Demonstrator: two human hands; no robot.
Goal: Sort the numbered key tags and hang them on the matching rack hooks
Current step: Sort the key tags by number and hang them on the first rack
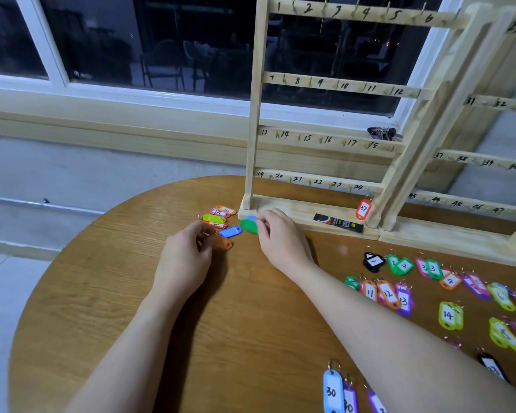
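Observation:
A small pile of key tags (pixel 218 217) lies on the round wooden table (pixel 108 293), left of the rack's foot. My left hand (pixel 185 257) pinches the ring of an orange tag (pixel 222 242) at the pile's near edge; a blue tag (pixel 230 231) lies just beyond it. My right hand (pixel 280 236) pinches a green tag (pixel 247 225) with a light blue tag (pixel 251 218) behind it. The wooden rack (pixel 325 84) with numbered hooks stands at the table's back. An orange tag marked 37 (pixel 363 209) hangs at its bottom rail.
Sorted tags lie in rows on the right: 1 to 4 (pixel 405 265), 11 to 13 (pixel 388 295), 14 (pixel 449 315), and 30 (pixel 332 390) near the front edge. A black tube (pixel 338 222) rests on the rack's base. A second rack (pixel 483 162) stands to the right.

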